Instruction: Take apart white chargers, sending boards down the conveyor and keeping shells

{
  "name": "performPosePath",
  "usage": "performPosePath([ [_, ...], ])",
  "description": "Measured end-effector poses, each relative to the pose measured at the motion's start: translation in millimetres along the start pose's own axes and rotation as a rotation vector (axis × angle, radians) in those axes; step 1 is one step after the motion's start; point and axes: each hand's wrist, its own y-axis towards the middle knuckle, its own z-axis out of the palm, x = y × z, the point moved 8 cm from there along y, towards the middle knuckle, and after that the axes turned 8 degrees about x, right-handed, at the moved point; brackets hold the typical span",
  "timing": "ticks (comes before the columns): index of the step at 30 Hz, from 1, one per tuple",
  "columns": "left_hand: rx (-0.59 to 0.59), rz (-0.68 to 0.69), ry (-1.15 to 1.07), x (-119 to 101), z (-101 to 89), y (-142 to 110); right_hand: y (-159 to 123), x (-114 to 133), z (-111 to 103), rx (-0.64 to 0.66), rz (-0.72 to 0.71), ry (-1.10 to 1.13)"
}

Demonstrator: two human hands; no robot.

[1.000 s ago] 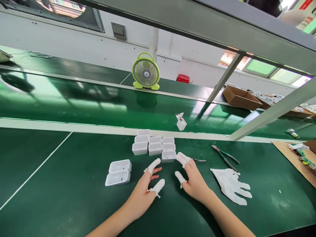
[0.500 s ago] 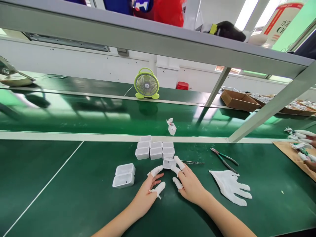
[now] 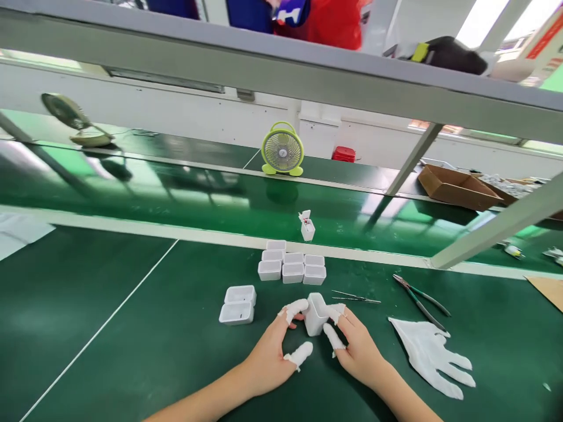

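Observation:
A small white plastic box [image 3: 315,316] is turned with its open mouth up and partly toward me. Against its right side are the thumb and fingertips of my right hand [image 3: 358,351], which is closed on it. My left hand [image 3: 270,357] reaches the box's left edge with its index fingertip, while its thumb stays well apart. White finger cots cover the fingertips of both hands. Behind the box stands a cluster of several similar white boxes [image 3: 292,273]. Two more, one of them a front box [image 3: 236,315], sit to the left. Tweezers [image 3: 355,298] lie to the right.
Cutting pliers [image 3: 420,299] and a white glove [image 3: 433,356] lie at the right. Across the ledge stands an open-lidded white box [image 3: 308,227]. A green fan [image 3: 282,151] is farther back. A shelf beam [image 3: 281,61] crosses above, with a slanted post [image 3: 501,225] at right.
The box has come nearer me, away from the cluster, and turned so its tall side shows. Both hands moved with it. The view has shifted, bringing more of the left side into sight.

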Motion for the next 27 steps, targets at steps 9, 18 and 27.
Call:
performPosePath([
  [9,-0.014,0.072,0.131,10,4.4,9,-5,34,2,0.007,-0.273,-0.195],
  [18,0.034,0.148,0.302,-2,7.8,2,-5,19,10,0.072,-0.140,-0.299],
  [27,0.075,0.075,0.318,48,7.6,-8,-13,24,29,0.153,-0.217,-0.425],
])
